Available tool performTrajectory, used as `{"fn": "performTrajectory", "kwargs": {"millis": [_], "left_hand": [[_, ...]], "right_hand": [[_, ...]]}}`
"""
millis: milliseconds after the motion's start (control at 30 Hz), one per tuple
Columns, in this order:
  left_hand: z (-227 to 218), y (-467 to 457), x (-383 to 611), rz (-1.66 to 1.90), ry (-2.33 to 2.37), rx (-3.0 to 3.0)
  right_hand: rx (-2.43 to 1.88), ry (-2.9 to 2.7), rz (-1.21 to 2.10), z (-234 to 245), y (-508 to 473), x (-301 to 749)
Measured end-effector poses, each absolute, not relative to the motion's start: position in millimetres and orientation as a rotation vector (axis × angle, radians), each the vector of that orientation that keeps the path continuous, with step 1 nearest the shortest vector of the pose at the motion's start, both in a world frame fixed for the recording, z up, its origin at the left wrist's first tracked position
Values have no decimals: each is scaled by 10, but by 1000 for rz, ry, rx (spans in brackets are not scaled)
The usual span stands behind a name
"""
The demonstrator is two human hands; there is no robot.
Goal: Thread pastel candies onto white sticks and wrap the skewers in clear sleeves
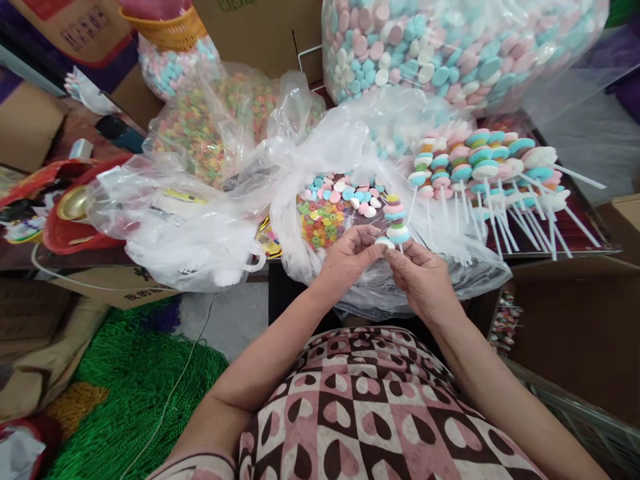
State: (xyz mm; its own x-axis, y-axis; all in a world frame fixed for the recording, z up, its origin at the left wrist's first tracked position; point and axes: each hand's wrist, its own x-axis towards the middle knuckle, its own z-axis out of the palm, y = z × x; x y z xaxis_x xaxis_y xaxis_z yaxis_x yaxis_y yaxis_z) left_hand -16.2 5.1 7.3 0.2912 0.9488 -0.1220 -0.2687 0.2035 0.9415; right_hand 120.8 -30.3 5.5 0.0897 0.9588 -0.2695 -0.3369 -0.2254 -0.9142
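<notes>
My right hand (pixel 423 273) pinches the lower end of a candy skewer (pixel 395 217), a white stick threaded with pink, blue and white marshmallow discs and gummy rings. Close beside it, my left hand (pixel 350 257) has thumb and fingers closed on a white and blue marshmallow (pixel 384 243) near the skewer's bottom. Just beyond my hands, loose marshmallows (pixel 345 189) and colourful gummy rings (pixel 320 223) lie in an opened plastic bag (pixel 287 247). Finished-looking candy skewers (pixel 485 160) are piled to the right, their white sticks pointing mostly toward me.
A big clear bag of marshmallows (pixel 450 53) stands at the back right. Bagged gummy rings (pixel 200 133) sit at the back left. A red basin (pixel 60 230) with a brass-coloured bowl (pixel 75 203) is far left. An open cardboard box (pixel 575 327) stands low at right.
</notes>
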Motion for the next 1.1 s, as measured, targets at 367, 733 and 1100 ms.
{"fn": "performTrajectory", "kwargs": {"millis": [367,733,1100], "left_hand": [[81,112,-186,994,978,967],[12,226,-221,1096,935,756],[-4,246,-176,1124,903,698]], "right_hand": [[-1221,-739,1355,116,-345,1289],[-1445,-1125,1435,53,-859,1437],[-1505,-1190,1363,42,-831,1441]]}}
